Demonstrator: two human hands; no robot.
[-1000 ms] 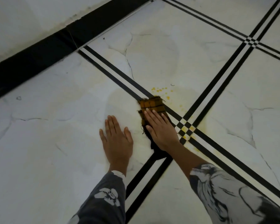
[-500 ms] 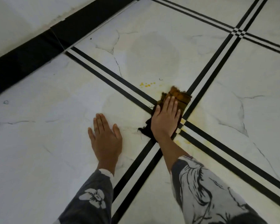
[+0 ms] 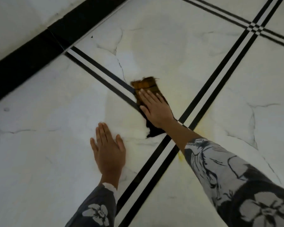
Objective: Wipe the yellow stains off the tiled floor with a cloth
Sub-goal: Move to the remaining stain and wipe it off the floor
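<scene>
1. The right hand [image 3: 156,110] is pressing flat on the cloth [image 3: 145,84], with its fingers straight and close together; it is not curling around the fabric.
2. The cloth is lying on the tiled floor [image 3: 39,145], stretched out under the palm. Its brown-orange end is sticking out beyond the fingertips, and its dark, ragged end is trailing out beside the wrist.
3. The cloth is covering part of one black double stripe [image 3: 98,69], just beside the spot where that stripe is crossing another one [image 3: 154,163].
4. The left hand [image 3: 109,148] is resting palm down on the bare white tile, with its fingers extended, holding nothing, near the cloth but apart from it.
5. A small yellow stain [image 3: 180,157] is showing on the tile just beside the right forearm, and a fainter yellow haze [image 3: 198,130] is spreading near the crossing.
6. Both arms are wearing grey flower-printed sleeves [image 3: 236,185].
7. A black baseboard [image 3: 31,51] is running along the foot of the wall [image 3: 15,18] at the upper left.
</scene>
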